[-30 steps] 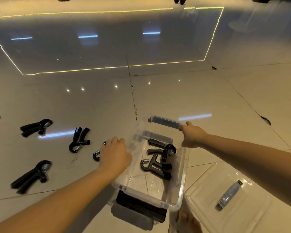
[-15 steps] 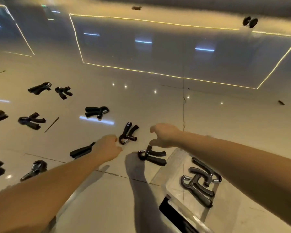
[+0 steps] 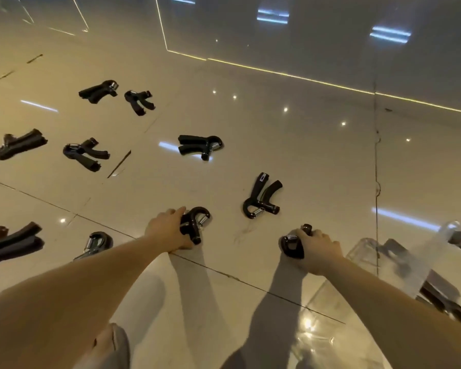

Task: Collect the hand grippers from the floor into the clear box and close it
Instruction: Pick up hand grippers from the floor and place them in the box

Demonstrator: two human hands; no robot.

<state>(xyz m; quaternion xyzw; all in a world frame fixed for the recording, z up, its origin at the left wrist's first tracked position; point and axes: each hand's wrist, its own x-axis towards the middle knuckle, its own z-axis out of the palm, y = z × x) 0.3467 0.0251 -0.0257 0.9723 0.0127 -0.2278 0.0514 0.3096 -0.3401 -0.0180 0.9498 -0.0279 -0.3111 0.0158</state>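
Nearest, the two bare forearms run out from the lower edge. To their right stands the clear plastic storage box [image 3: 362, 251], lidless, with at least one black hand gripper [image 3: 450, 307] lying in it; the arm and the blur hide any others.

Half a second ago both hands were reaching over the floor with nothing in them; now each has landed on a gripper. The left hand [image 3: 168, 229] curls its fingers round the handles of a black hand gripper with a steel spring [image 3: 194, 222], whose hooked head points away from the person. The right hand [image 3: 318, 251] wraps a second black hand gripper [image 3: 292, 245] just left of the box, its looped head sticking out past the knuckles. Both grippers seem to rest on the glossy beige tiled floor [image 3: 317, 155], so the lift has probably not begun.

That would make two more for the box, a short carry to the right.

Much is left. Just beyond the hands lies another black gripper [image 3: 261, 198], handles pointing away, and farther on one [image 3: 200, 146] with its handles pointing left. Beside the left forearm sits one [image 3: 96, 242]; more lie scattered at the left [image 3: 85, 153], the farthest a pair [image 3: 99, 91] [image 3: 140, 101]. Behind all of it, a dark floor panel edged with a lit strip [image 3: 304, 49] reflects ceiling lights. No lid shows here.
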